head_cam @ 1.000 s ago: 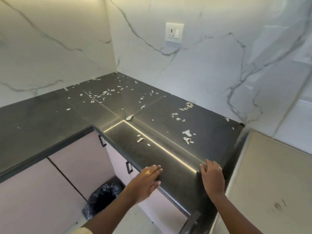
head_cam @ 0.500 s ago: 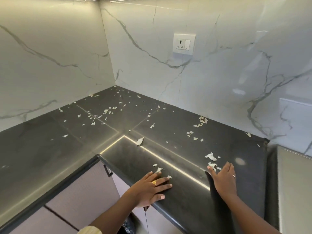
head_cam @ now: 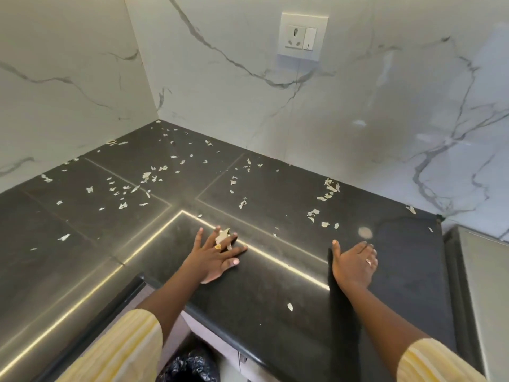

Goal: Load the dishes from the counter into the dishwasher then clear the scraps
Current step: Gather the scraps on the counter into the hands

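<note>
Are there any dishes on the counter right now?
No, only small pale scraps lie scattered across the dark counter.

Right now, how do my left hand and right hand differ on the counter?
The left hand lies palm down, fingers spread; the right hand tilts on edge, fingers together. A pale scrap sits at the left hand's fingers; none touches the right hand. Both wear a ring and rest on the counter.

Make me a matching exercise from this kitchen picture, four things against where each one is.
1 wall socket
2 bin bag
3 left hand
4 right hand

A below the counter edge
B on the counter, a scrap against it
C on the marble wall
D nearer the counter's right end

Pairs: 1-C, 2-A, 3-B, 4-D
</note>
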`<state>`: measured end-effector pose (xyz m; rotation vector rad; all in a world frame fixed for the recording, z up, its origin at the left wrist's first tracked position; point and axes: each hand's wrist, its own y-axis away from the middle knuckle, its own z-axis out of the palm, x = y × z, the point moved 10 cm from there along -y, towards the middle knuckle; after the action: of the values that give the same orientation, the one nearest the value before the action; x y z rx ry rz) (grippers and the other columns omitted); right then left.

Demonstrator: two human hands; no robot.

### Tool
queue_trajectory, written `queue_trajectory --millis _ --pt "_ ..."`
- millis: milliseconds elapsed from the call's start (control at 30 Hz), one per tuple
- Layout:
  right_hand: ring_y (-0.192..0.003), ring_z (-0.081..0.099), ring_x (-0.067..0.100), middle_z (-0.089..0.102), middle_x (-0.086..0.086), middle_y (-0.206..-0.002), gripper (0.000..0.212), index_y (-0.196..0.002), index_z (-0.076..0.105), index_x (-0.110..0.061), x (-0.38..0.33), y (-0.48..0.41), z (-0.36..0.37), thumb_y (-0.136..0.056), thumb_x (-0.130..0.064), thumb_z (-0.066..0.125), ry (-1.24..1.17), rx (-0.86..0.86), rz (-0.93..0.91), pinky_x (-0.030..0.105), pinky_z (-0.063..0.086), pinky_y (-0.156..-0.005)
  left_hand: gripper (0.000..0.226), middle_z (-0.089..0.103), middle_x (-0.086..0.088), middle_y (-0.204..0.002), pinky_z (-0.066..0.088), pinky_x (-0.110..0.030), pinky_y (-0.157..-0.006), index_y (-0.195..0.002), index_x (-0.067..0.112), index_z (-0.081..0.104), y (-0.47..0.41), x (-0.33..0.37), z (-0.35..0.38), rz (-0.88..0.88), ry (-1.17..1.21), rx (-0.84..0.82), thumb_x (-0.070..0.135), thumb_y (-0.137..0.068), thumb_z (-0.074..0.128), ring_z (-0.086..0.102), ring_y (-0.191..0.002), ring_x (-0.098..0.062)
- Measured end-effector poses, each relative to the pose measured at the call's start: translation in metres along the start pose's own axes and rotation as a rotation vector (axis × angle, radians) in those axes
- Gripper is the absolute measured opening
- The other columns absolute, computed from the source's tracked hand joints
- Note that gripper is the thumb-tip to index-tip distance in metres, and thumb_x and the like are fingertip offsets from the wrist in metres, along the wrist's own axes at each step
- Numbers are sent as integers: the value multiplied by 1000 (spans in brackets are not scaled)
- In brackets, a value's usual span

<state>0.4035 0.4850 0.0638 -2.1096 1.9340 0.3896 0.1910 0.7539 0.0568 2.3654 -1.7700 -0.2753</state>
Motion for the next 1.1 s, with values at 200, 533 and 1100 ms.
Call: queue_trajectory --millis 200,533,1100 --pt "-143 6 31 7 20 -154 89 -147 8 1 -93 -25 41 -89 -63 31 -29 -196 -194 41 4 -116 87 -5 13 -157 -29 -54 -101 -139 42 -17 -40 -20 -17 20 -69 56 72 -60 -39 -13 -143 -30" --pt "-142 9 33 16 18 -153 63 -145 25 -3 24 -160 -31 -97 -42 35 -37 -14 51 45 10 -115 70 31 8 -151 -23 -47 -109 -146 31 15 -121 71 -36 198 -16 76 64 -89 -9 30 -139 -28" --pt "-142 12 31 17 12 -154 58 -147 19 -9 0 -189 0 -98 -42 26 104 -144 -137 47 12 -116 100 6 11 -157 -22 -60 -103 -149 32 6 -146 75 -41 74 135 152 79 -66 -24 7 -145 -19"
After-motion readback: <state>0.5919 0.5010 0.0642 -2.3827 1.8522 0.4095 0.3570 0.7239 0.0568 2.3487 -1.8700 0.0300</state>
